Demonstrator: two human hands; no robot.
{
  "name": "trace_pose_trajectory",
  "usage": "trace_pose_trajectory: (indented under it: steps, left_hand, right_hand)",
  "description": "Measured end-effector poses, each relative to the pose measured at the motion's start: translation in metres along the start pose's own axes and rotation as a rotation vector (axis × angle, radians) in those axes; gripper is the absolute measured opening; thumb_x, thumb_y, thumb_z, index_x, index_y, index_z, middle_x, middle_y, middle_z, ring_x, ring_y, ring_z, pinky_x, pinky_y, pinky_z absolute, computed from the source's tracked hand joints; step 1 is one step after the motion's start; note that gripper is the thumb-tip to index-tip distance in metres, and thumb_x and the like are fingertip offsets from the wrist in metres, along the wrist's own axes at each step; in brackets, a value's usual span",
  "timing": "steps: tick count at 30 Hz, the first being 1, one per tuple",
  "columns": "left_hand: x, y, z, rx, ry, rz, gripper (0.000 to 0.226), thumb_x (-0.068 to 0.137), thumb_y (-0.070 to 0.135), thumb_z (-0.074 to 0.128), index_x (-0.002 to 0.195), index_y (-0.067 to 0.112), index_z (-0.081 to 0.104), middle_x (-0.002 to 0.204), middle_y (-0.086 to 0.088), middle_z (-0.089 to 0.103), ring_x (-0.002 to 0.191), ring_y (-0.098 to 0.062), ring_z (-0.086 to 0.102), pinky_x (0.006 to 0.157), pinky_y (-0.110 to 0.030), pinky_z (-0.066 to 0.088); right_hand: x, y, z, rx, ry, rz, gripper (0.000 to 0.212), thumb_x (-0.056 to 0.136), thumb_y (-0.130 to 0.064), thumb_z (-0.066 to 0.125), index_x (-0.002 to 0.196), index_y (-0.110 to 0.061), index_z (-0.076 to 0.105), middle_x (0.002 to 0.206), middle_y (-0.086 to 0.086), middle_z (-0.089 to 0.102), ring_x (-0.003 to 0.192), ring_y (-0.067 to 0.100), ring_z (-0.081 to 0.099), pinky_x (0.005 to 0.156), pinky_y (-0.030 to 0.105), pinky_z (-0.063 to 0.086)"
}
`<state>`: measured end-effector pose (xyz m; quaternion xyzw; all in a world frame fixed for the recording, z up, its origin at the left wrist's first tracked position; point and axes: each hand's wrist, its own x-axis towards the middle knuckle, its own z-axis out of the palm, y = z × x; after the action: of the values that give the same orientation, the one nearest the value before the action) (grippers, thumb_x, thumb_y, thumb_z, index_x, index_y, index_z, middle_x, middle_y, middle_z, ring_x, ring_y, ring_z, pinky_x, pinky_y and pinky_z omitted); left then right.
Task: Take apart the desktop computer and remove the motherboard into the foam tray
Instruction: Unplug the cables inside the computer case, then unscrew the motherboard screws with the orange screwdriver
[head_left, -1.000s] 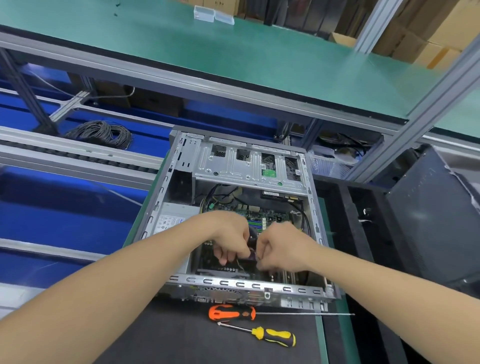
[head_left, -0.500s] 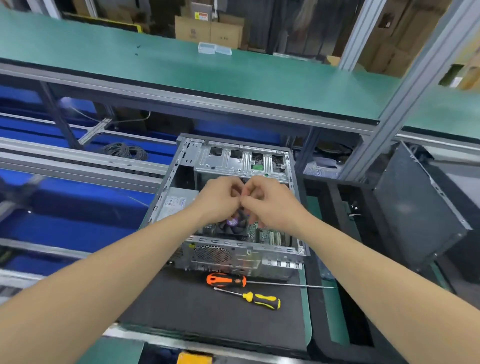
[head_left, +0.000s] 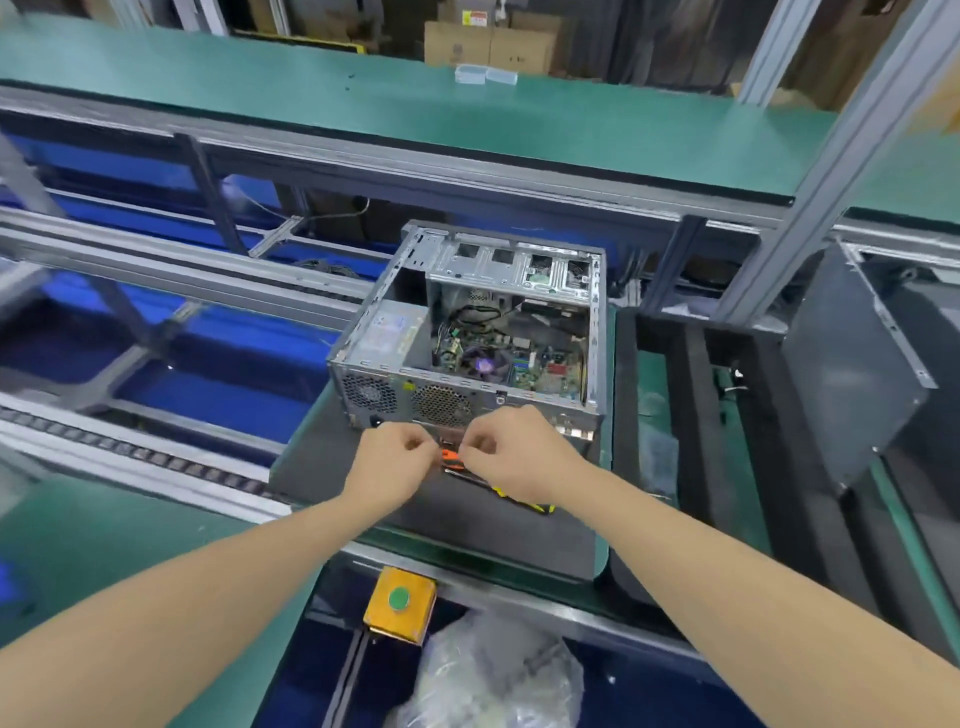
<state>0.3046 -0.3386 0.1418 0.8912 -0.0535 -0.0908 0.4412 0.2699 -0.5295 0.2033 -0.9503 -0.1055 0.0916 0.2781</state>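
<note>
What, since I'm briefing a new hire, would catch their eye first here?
The open computer case at centre, its motherboard exposed. Just in front, the left hand and right hand nearly touch over an orange screwdriver. A yellow box with a green button sits at the bench's near edge.

The left hand (head_left: 389, 462) and right hand (head_left: 511, 454) curl fingertip to fingertip — whether they pinch anything is too small and blurred to tell. They hide most of the orange screwdriver (head_left: 451, 457) mid-mat (head_left: 467, 525); the right wrist covers much of the yellow screwdriver (head_left: 541, 506). The bag (head_left: 493, 680) runs off the view's bottom edge.
</note>
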Motion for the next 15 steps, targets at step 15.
trace_pose_trajectory:
  steps: [15]
  left_hand:
    - [0.037,-0.037,0.063,-0.141,0.117,-0.458,0.033,0.091,0.050,0.071,0.107,0.023,0.079,0.114,-0.004,0.074,0.118,-0.031,0.058,0.103,-0.046,0.050]
  right_hand:
    - [0.031,0.045,0.117,-0.442,0.272,0.163,0.029,0.095,-0.021,0.069,0.123,-0.017,0.063,0.121,0.007,0.063,0.110,0.031,0.060,0.088,0.042,0.050]
